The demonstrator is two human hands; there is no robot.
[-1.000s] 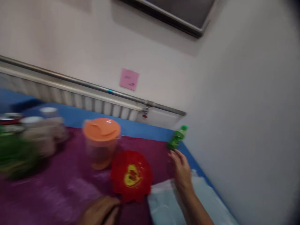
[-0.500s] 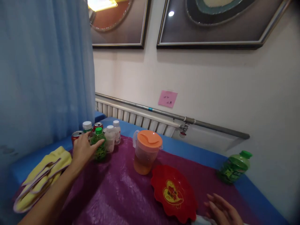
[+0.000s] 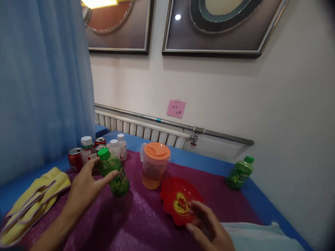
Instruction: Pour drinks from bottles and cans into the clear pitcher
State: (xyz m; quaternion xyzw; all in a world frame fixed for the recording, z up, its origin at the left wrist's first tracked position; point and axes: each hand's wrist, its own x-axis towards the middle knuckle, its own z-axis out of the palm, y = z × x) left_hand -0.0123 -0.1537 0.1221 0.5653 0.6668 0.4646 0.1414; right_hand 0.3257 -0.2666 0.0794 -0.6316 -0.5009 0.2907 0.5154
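My left hand (image 3: 87,184) grips a green bottle with a green cap (image 3: 113,172), lifted and tilted over the purple cloth (image 3: 136,223). Low in the view, my right hand (image 3: 209,226) hovers with fingers spread loosely over the near edge of a red scalloped plate (image 3: 179,200) bearing a yellow heart design. A clear jug with an orange lid (image 3: 154,167) holding orange liquid stands behind the plate. A second green bottle (image 3: 240,172) stands alone at the far right, on the blue table edge.
Several white-capped bottles (image 3: 118,147) and red cans (image 3: 74,158) cluster at the back left. Yellow folded cloths (image 3: 34,198) lie at the left. A pale blue cloth (image 3: 261,237) lies at the lower right. A radiator and pipe (image 3: 162,127) run along the wall, and a blue curtain hangs left.
My left hand has closed on the green bottle and drawn it away from the cluster toward me. My right hand has shifted left over the red plate's edge.
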